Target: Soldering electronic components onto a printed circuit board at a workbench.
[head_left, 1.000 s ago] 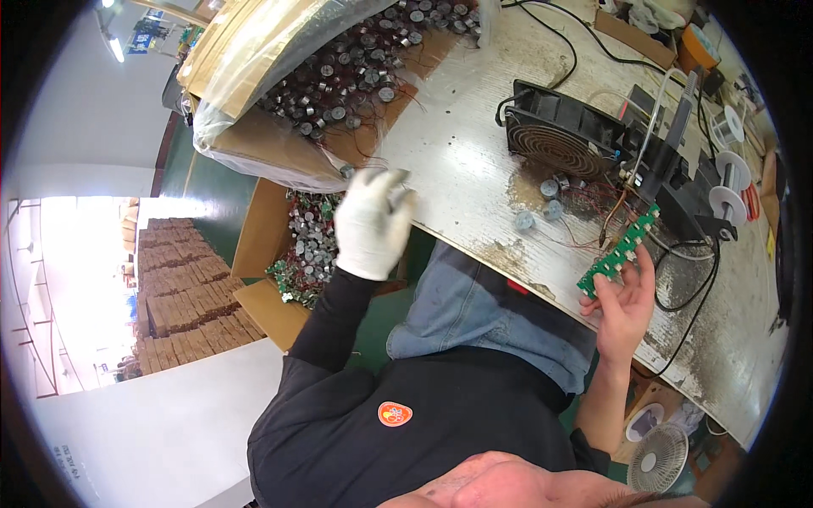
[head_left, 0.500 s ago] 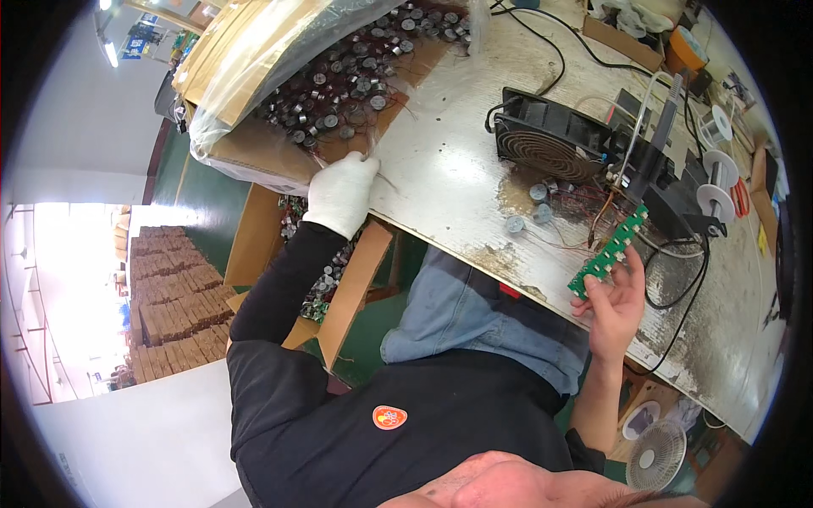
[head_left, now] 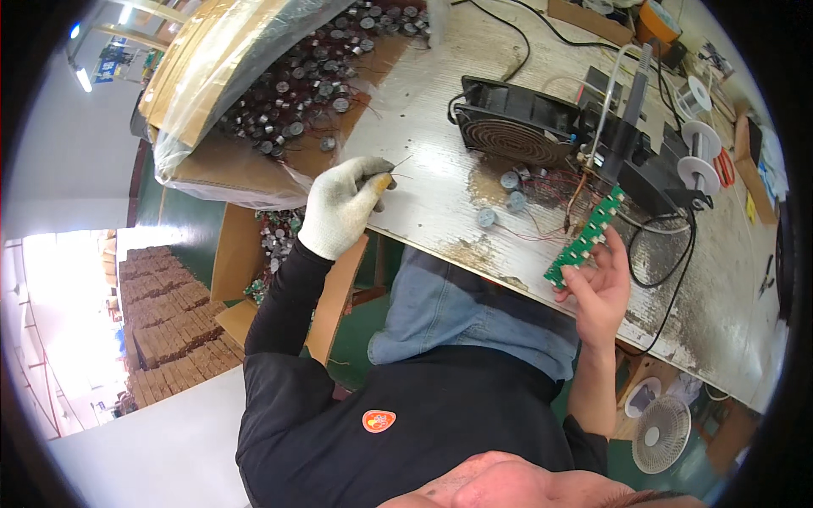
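Note:
My left hand (head_left: pixel 343 203), in a white glove with a soiled yellowish thumb tip, is closed in a pinch above the table's front edge. Two thin wire ends (head_left: pixel 401 175) stick out past its fingertips; whatever they belong to is hidden in the glove. Bare and closed on a narrow green circuit board (head_left: pixel 584 237), my right hand (head_left: pixel 600 292) grips the strip's lower end. The board slants upward, with small pale parts in a row along it. Its upper end is near a soldering tip (head_left: pixel 578 199) on a black stand.
A plastic-lined carton (head_left: pixel 229 173) full of small round motors with wires (head_left: pixel 296 129) stands at the left. Several loose motors (head_left: pixel 510 180) lie before a black fan (head_left: pixel 517 127). Solder spools (head_left: pixel 699 157) and black cables (head_left: pixel 669 296) are at the right. Below the table's edge sits another open carton (head_left: pixel 334 305).
My left hand has drawn back from the carton's edge and turned, with wire ends now showing at its fingertips. The right hand still holds the board; the whole view has shifted somewhat.

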Available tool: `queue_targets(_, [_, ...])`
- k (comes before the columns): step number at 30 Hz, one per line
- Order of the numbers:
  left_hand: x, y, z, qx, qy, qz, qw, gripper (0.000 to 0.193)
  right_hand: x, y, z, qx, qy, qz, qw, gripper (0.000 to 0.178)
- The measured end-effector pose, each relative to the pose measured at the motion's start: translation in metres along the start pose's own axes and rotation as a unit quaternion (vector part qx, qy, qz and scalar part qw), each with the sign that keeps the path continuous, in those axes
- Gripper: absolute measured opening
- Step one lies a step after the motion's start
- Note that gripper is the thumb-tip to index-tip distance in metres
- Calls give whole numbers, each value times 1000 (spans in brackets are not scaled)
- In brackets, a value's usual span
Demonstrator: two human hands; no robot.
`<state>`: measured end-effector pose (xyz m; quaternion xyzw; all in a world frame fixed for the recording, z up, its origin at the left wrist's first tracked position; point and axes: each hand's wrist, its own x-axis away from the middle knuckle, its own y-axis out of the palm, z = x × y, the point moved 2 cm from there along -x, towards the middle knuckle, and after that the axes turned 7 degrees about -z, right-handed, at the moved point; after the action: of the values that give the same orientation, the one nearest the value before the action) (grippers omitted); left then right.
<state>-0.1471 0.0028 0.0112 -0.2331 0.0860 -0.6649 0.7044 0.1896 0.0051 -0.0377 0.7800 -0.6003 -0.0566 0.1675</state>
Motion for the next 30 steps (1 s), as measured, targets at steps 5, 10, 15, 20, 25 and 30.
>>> queue_targets(5, [6, 37, 21, -18, 65, -38, 997, 19, 1, 5, -2, 1, -7, -8, 1000, 78])
queue_targets(10, [14, 77, 28, 45, 14, -89, 995, 18, 1, 4, -2, -13, 9, -25, 1000, 85])
queue_targets(15, [21, 117, 32, 144, -27, -132, 980, 19, -1, 6, -6, -16, 38, -24, 999, 79])
queue_targets(20, [19, 143, 42, 214, -34, -155, 964, 18, -1, 6, -9, -16, 35, -10, 999, 73])
queue_targets(25, [10, 150, 45, 177, -3, -171, 969, 18, 0, 7, -5, -28, -1, -11, 1000, 65])
queue_targets(30, [9, 152, 51, 235, -50, -168, 956, 17, 0, 9, -5, -44, -7, -12, 999, 62])
